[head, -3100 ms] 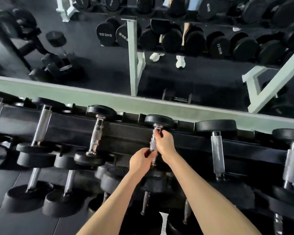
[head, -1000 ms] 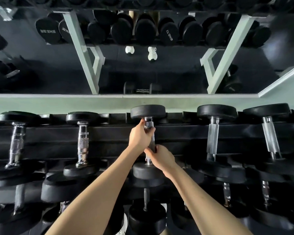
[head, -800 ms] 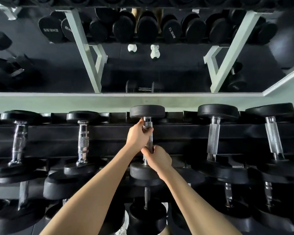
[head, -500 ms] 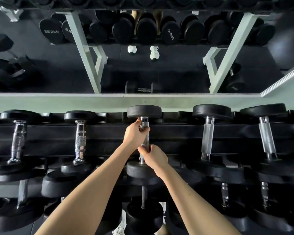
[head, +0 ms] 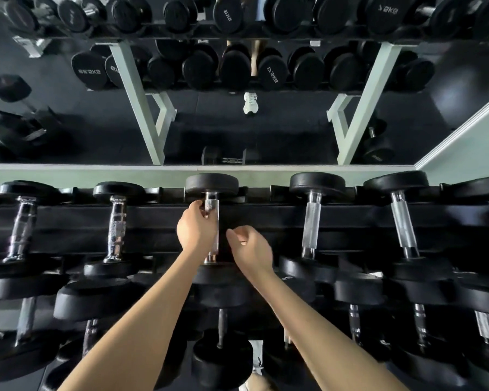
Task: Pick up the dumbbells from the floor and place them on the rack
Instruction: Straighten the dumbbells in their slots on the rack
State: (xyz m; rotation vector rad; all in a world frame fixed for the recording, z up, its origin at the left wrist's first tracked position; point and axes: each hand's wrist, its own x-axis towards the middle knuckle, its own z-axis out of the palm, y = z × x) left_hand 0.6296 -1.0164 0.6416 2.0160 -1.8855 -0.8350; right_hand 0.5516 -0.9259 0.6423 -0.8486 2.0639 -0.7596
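Observation:
A black dumbbell (head: pixel 211 185) with a chrome handle lies across the top tier of the black rack (head: pixel 266 218), its far head against the back rail. My left hand (head: pixel 196 227) is at the upper part of the handle, fingertips touching the chrome, palm loose beside it. Just right of the handle, my right hand (head: pixel 251 248) hovers off it with fingers curled apart and nothing in them.
More dumbbells fill the rack: two to the left (head: pixel 115 224) and several to the right (head: pixel 311 221), with lower tiers packed below. A wall mirror (head: pixel 237 122) behind the rack reflects it, the floor and a dumbbell lying on it. A pale green ledge (head: pixel 68 173) runs along the mirror's base.
My right hand has let go of the dumbbell handle and moved off to the right. My left hand has loosened to a fingertip touch. The dumbbell stays on the rack.

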